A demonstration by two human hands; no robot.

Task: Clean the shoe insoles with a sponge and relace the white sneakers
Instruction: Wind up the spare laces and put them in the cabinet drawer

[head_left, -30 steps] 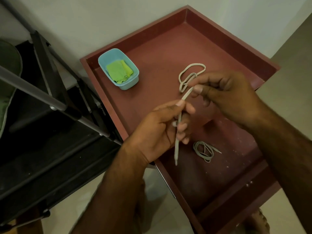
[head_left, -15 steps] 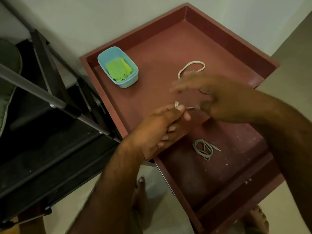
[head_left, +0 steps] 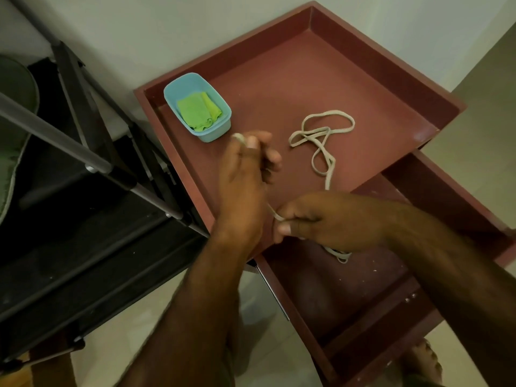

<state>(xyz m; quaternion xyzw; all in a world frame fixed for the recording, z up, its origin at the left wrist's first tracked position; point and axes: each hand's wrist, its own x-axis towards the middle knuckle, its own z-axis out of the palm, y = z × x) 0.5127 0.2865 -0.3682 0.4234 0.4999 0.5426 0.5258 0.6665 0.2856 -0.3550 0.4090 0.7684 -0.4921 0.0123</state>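
A pale flat shoelace (head_left: 321, 135) lies in loose loops on the red-brown table top (head_left: 279, 79). One stretch of it runs down to my hands. My left hand (head_left: 243, 185) holds the lace's end up between thumb and fingers near the blue tub. My right hand (head_left: 326, 222) pinches the lace lower down, over the table's front edge. A second lace (head_left: 339, 255) lies bundled in the open drawer (head_left: 335, 303), mostly hidden under my right wrist. No sneakers or insoles are in view.
A light blue tub (head_left: 198, 107) with a folded green cloth (head_left: 199, 111) stands at the table's back left. A black rack with metal bars (head_left: 83, 191) stands to the left. The wall runs behind the table. A foot (head_left: 427, 358) shows at the bottom right.
My left hand has risen toward the tub with the lace's end. My right hand has dropped to the table's front edge, drawing the lace taut. The loops on the table now lie uncovered.
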